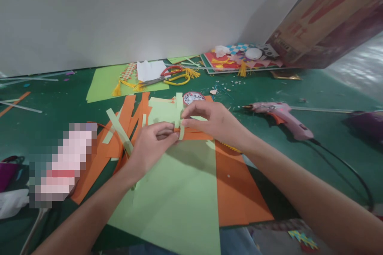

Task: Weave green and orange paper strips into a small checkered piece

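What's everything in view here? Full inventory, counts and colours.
green strip: one, light green, centre, pinched by both hands
green sheet: one, light green, under the hands
orange sheet: one, orange, right of green sheet
loose strips: several, orange and green, left of hands
glue gun: one, pink, right on table
scissors: one, red handles, far centre
tassels: a few, yellow, beside scissors
woven pieces: pile, mixed colours, far right
cardboard box: one, brown, far right
table: one, dark green
left hand: one, pinching green strip
right hand: one, pinching green strip
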Demonstrator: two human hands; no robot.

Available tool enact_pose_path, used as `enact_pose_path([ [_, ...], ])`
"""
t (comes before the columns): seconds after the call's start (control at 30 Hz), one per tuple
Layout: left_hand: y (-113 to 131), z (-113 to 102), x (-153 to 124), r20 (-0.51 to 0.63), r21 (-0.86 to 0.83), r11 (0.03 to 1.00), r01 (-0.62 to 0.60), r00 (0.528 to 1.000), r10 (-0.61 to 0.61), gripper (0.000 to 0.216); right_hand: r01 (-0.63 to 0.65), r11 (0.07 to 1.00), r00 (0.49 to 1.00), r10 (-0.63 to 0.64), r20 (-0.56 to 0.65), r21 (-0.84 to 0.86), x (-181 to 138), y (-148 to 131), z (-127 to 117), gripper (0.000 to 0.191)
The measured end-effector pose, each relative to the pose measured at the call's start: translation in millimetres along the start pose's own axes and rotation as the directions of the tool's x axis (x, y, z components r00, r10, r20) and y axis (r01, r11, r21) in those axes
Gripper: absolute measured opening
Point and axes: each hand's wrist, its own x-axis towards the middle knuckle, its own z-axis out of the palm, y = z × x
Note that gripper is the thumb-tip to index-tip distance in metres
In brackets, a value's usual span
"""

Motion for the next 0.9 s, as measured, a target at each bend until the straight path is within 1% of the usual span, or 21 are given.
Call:
enact_pose_path([
  [0.1, 0.1, 0.1, 0.5, 0.018, -0.025, 1.0, 0.009, 1.0, -0.009, 0.005, 0.004, 0.999, 0.999, -0.002, -0.052, 0.043, 1.2, 5.1, 2.4, 0.016],
  [0.2, 0.7, 0.6, 0.3, 0.002, -0.023, 0.999, 0.044, 0.999, -0.044, 0.008, 0.0, 0.998, 0.999, 0.003, -0.038, 0.07, 1.2, 6.9, 4.2, 0.018],
  [0.27, 0.7, 0.0, -0.1, 0.008, -0.024, 0.999, 0.039, 0.999, -0.039, 0.009, 0.015, 0.998, 0.998, -0.012, -0.056, 0.064, 0.4, 5.6, 3.6, 0.018],
  [0.33, 0.3, -1.4, 0.0, 0.034, -0.056, 0.998, 0.021, 0.999, -0.019, 0.007, 0.045, 0.999, 0.994, -0.047, -0.102, -0.018, -0.8, 3.4, 1.0, 0.017],
  [0.4, -0.2, -3.1, 0.8, 0.042, -0.115, 0.993, 0.015, 0.999, -0.01, 0.01, 0.114, 0.978, 0.986, -0.133, -0.1, -0.176, -1.5, 2.1, -2.6, 0.015],
  [0.47, -0.9, -4.6, 2.6, 0.007, -0.191, 0.981, 0.022, 1.0, -0.021, 0.014, 0.244, 0.914, 0.964, -0.264, -0.017, -0.323, -1.6, 2.8, -5.4, 0.017],
  [0.53, -1.7, -6.0, 5.1, -0.056, -0.265, 0.964, 0.022, 0.998, -0.038, 0.013, 0.365, 0.836, 0.925, -0.375, 0.058, -0.41, -1.0, 5.4, -6.7, 0.018],
  [0.57, -2.1, -6.6, 6.3, -0.09, -0.297, 0.955, 0.011, 0.995, -0.04, 0.013, 0.386, 0.805, 0.911, -0.409, 0.049, -0.45, -0.5, 6.8, -7.0, 0.018],
  [0.6, -2.5, -7.2, 7.4, -0.121, -0.324, 0.946, -0.005, 0.992, -0.037, 0.013, 0.372, 0.787, 0.906, -0.424, 0.007, -0.493, 0.0, 8.1, -7.4, 0.017],
  [0.63, -2.8, -7.8, 8.4, -0.148, -0.342, 0.939, -0.028, 0.989, -0.025, 0.013, 0.327, 0.783, 0.904, -0.422, -0.066, -0.529, 0.6, 8.9, -8.1, 0.016],
  [0.67, -3.1, -8.3, 9.1, -0.171, -0.356, 0.933, -0.058, 0.985, -0.004, 0.013, 0.255, 0.798, 0.904, -0.397, -0.158, -0.546, 1.1, 9.1, -9.1, 0.016],
  [0.7, -3.3, -8.8, 9.6, -0.192, -0.368, 0.926, -0.088, 0.981, 0.017, 0.013, 0.166, 0.831, 0.908, -0.338, -0.246, -0.531, 1.5, 8.8, -10.4, 0.017],
  [0.73, -3.5, -9.1, 9.8, -0.213, -0.377, 0.918, -0.118, 0.976, 0.038, 0.012, 0.071, 0.872, 0.922, -0.243, -0.303, -0.484, 1.8, 7.9, -11.7, 0.02],
  [0.77, -3.5, -9.3, 9.8, -0.229, -0.384, 0.912, -0.143, 0.972, 0.056, 0.011, -0.023, 0.916, 0.946, -0.109, -0.304, -0.4, 2.0, 6.6, -12.7, 0.025],
  [0.8, -3.4, -9.3, 9.6, -0.24, -0.387, 0.907, -0.163, 0.968, 0.071, 0.01, -0.113, 0.952, 0.969, 0.043, -0.242, -0.284, 2.1, 5.1, -13.0, 0.032],
  [0.83, -3.2, -9.2, 9.2, -0.249, -0.389, 0.905, -0.175, 0.965, 0.08, 0.01, -0.195, 0.97, 0.976, 0.176, -0.13, -0.147, 2.0, 3.5, -12.4, 0.038],
  [0.87, -3.0, -9.0, 8.8, -0.256, -0.388, 0.904, -0.18, 0.963, 0.082, 0.01, -0.264, 0.965, 0.965, 0.264, 0.002, -0.009, 1.7, 1.9, -10.7, 0.042],
  [0.9, -2.9, -8.7, 8.2, -0.257, -0.385, 0.905, -0.18, 0.963, 0.082, 0.012, -0.311, 0.943, 0.948, 0.299, 0.109, 0.12, 1.3, 0.6, -8.1, 0.044],
])
